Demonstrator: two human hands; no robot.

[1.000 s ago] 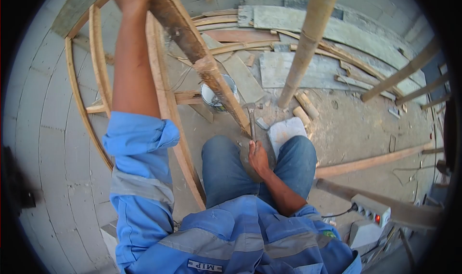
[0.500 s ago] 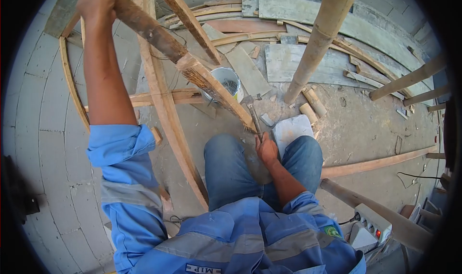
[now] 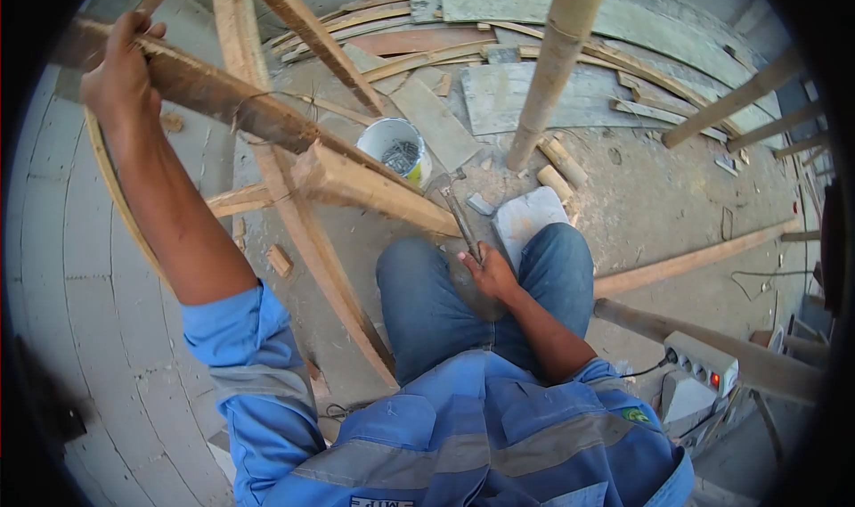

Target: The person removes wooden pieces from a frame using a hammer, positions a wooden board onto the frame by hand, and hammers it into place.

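Note:
My left hand (image 3: 125,75) is closed around the upper left end of a long brown wooden beam (image 3: 223,97), which slants down toward my knees. A shorter, paler timber piece (image 3: 378,191) lies along the beam's lower part, its end close to my left knee. In my right hand (image 3: 488,271), between my knees, is a hammer (image 3: 460,211) gripped by its handle. The hammer's head points up and away from me, near the timber's lower end. Just beyond it stands a white bucket (image 3: 365,138) with nails inside.
Upright and slanting timbers (image 3: 303,231) stand on my left, before a block wall (image 3: 89,329). A bamboo pole (image 3: 557,70) rises ahead. Boards (image 3: 525,97) are stacked behind it. A pale block (image 3: 532,220) lies by my right knee; a power strip (image 3: 704,364) is at right.
My left hand has moved left and down with the beam, which now shows more of its side. My right hand still holds the hammer. The whole view has shifted slightly.

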